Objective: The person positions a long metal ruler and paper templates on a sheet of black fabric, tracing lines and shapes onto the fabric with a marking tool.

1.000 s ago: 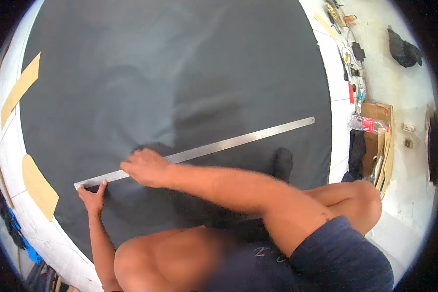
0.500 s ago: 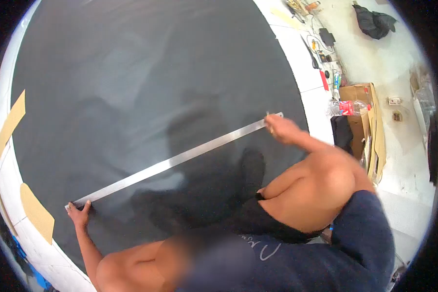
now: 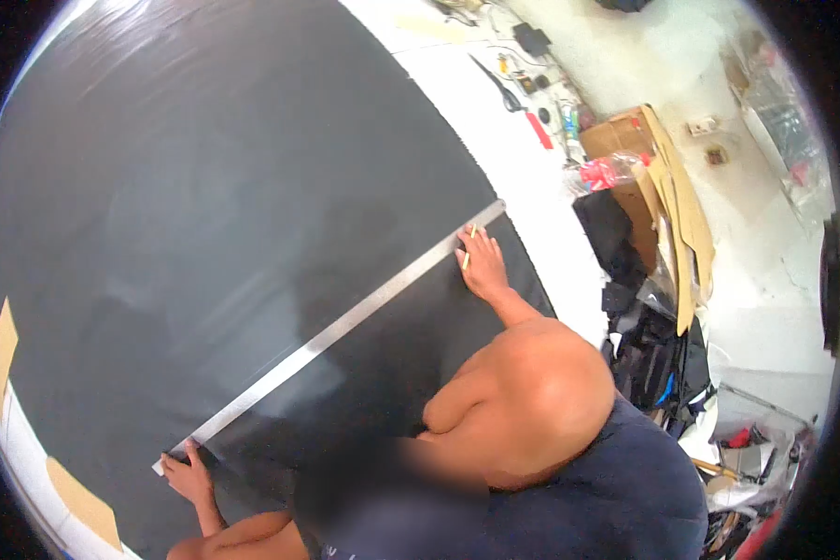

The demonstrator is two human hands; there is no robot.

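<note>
Just brought the right hand [image 3: 483, 269] out from mid-length to the far end of the steel ruler [image 3: 345, 322], fingers fanned along its edge, with a slim pale stick [image 3: 466, 262] tucked between them. Kept the left hand [image 3: 191, 481] on the near end, thumb and forefinger spread apart and pressing down. Slid the far tip, apparently, right up to the border of the dark sheet [image 3: 205, 205], so pinned at both ends and probably harder to skew. Laid out straight, narrow and bright, slantwise across smooth, dull-sheened material, with glossier streaks towards the upper left. Had stiff, flat tan pieces [image 3: 84, 502] over by the left border; to the right, hard white floor [image 3: 465, 105], then a clear, red-labelled bottle [image 3: 611, 171] and creased brown cardboard [image 3: 686, 252].
</note>
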